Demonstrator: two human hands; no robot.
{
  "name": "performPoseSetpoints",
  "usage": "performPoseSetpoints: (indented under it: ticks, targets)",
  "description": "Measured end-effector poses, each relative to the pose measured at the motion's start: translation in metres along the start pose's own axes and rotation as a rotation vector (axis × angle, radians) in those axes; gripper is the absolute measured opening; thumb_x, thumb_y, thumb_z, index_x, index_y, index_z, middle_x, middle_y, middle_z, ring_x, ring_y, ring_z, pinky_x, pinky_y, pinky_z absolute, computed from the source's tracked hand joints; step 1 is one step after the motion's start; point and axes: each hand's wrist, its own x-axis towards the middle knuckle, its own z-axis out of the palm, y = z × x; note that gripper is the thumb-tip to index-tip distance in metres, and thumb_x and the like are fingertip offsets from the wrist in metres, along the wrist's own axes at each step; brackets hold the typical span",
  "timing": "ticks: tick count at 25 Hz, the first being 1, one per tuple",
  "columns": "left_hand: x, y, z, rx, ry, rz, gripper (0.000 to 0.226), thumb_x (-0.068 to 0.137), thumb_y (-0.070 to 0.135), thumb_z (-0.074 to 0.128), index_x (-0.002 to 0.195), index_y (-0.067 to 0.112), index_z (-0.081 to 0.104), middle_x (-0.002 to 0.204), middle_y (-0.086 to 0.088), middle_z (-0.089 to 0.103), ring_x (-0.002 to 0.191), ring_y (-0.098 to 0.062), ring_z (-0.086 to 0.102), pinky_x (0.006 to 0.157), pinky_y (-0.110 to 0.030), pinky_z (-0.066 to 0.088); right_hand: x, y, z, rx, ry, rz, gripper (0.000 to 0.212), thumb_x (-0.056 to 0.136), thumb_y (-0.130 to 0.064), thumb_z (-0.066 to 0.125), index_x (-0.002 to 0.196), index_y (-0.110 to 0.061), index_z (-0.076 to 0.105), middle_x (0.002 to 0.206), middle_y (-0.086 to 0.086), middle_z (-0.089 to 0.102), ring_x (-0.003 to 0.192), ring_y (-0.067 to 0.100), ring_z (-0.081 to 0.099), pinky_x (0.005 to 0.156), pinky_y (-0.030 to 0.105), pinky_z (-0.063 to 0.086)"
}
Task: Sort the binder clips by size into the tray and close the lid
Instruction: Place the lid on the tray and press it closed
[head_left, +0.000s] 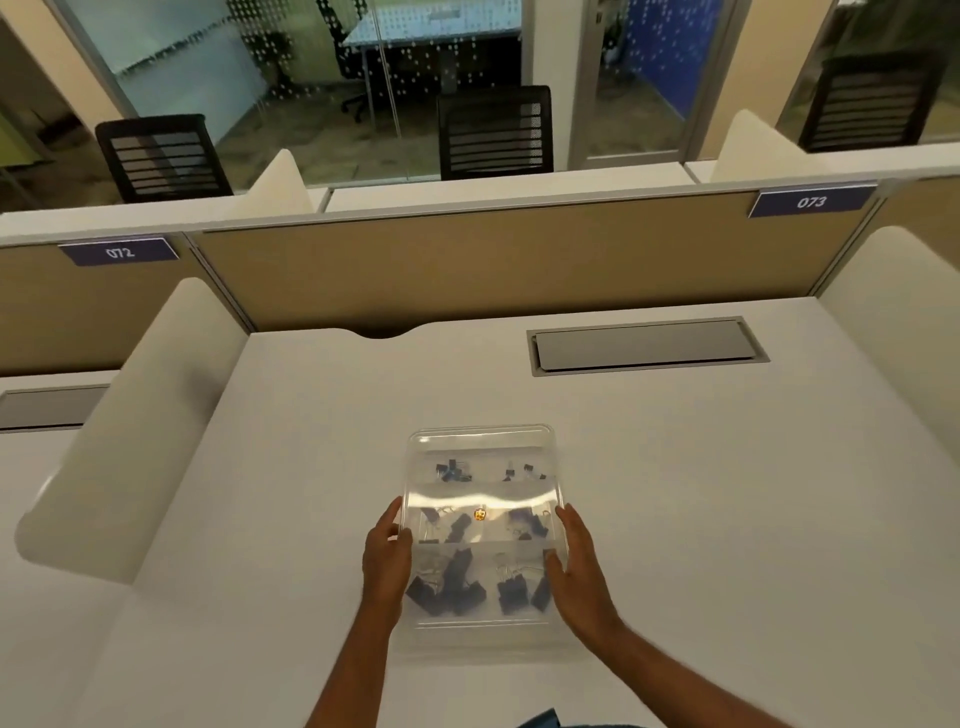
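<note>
A clear plastic tray (483, 525) is seen lying flat on the white counter (675, 493), near its front edge, with its see-through lid (480, 447) lying over the top. Dark binder clips (457, 582) are seen through the lid in six compartments: the smallest at the far row, middle-sized ones in the centre row, the biggest in the near row.

The tray is flanked by both hands. The left hand (387, 558) is laid against the tray's left edge, its fingers straight and together along the side and its thumb resting on the lid's rim; its grip is spread, not curled round anything. The right hand (574, 564) is set against the right edge in the same way, fingers extended along the side and the thumb lying across the lid's near right corner, so that grip is spread too.

A grey cable hatch (644, 345) is sunk into the counter well behind the tray. A tan partition (467, 260) with labels reading 072 and 073 is seen beyond, and black chairs (493, 135) behind it
</note>
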Motion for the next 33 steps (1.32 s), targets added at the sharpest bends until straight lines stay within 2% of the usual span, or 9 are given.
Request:
performPoseSetpoints:
  ticks: [2,5,8,13,16,20,29,31,33]
  targets:
    - [0.007,-0.002,0.005,0.129,0.05,0.01,0.041,0.102,0.019,0.05,0.143,0.022,0.048,0.135,-0.012,0.058,0.11,-0.028,0.061,0.094,-0.044,0.053,0.008,0.006,0.0,-0.047,-0.01,-0.043,0.056,0.103,-0.016,0.049,0.149,-0.034,0.021,0.154,-0.017,0.023,0.142,0.008,0.028,0.1,0.002,0.031]
    - [0.012,-0.002,0.014,0.245,0.088,0.077,0.041,0.103,0.022,0.047,0.144,0.017,0.047,0.141,-0.013,0.054,0.124,-0.035,0.056,0.102,-0.048,0.047,0.022,0.016,-0.002,-0.103,0.002,-0.074,0.056,0.103,-0.018,0.049,0.147,-0.037,0.021,0.159,-0.01,0.024,0.146,0.015,0.031,0.113,0.028,0.039]
    - [0.015,-0.009,0.018,0.267,0.103,0.099,0.042,0.103,0.028,0.046,0.144,0.017,0.046,0.142,-0.012,0.054,0.127,-0.036,0.054,0.104,-0.049,0.044,0.033,0.019,0.003,-0.212,0.001,-0.067,0.059,0.101,-0.023,0.053,0.15,-0.036,0.022,0.165,-0.004,0.017,0.149,0.021,0.028,0.115,0.044,0.04]
    - [0.007,-0.011,0.022,0.336,0.178,0.169,0.042,0.105,0.03,0.039,0.146,0.023,0.043,0.129,-0.009,0.061,0.117,-0.029,0.061,0.092,-0.034,0.048,0.06,0.004,0.01,-0.451,0.007,-0.143,0.064,0.102,-0.029,0.051,0.158,-0.028,0.02,0.168,0.001,0.004,0.154,0.025,0.013,0.121,0.045,0.029]
    - [0.004,-0.008,0.022,0.396,0.187,0.158,0.043,0.106,0.032,0.035,0.149,0.026,0.04,0.122,-0.007,0.063,0.111,-0.026,0.062,0.085,-0.027,0.045,0.086,-0.011,0.015,-0.709,0.015,-0.225,0.057,0.103,-0.035,0.045,0.156,-0.017,0.032,0.166,0.014,0.014,0.153,0.037,0.013,0.121,0.053,0.026]
    - [0.006,-0.019,0.023,0.398,0.181,0.152,0.043,0.106,0.038,0.032,0.148,0.031,0.038,0.123,-0.002,0.064,0.108,-0.023,0.065,0.087,-0.031,0.051,0.12,-0.018,0.02,-0.914,0.022,-0.281,0.063,0.101,-0.052,0.035,0.154,-0.019,0.037,0.164,0.016,0.024,0.151,0.041,0.018,0.118,0.054,0.02]
    - [0.014,-0.027,0.026,0.378,0.178,0.137,0.044,0.106,0.04,0.036,0.149,0.031,0.037,0.126,0.004,0.063,0.106,-0.015,0.065,0.084,-0.02,0.048,0.142,-0.02,0.023,-0.966,0.015,-0.313,0.071,0.099,-0.065,0.027,0.158,-0.025,0.024,0.167,0.009,0.015,0.154,0.034,0.009,0.121,0.056,0.02]
    - [0.015,-0.024,0.028,0.393,0.182,0.126,0.044,0.106,0.04,0.036,0.148,0.03,0.038,0.129,0.004,0.062,0.109,-0.014,0.063,0.087,-0.023,0.048,0.143,-0.02,0.023,-0.946,0.02,-0.31,0.075,0.097,-0.07,0.026,0.158,-0.028,0.023,0.167,0.007,0.015,0.154,0.032,0.009,0.121,0.055,0.02]
    - [0.017,-0.024,0.029,0.398,0.192,0.095,0.046,0.103,0.046,0.035,0.145,0.028,0.043,0.134,0.003,0.061,0.115,-0.018,0.061,0.095,-0.034,0.051,0.144,-0.017,0.023,-0.928,0.023,-0.306,0.076,0.096,-0.071,0.029,0.159,-0.029,0.021,0.168,0.006,0.012,0.155,0.03,0.006,0.121,0.055,0.021]
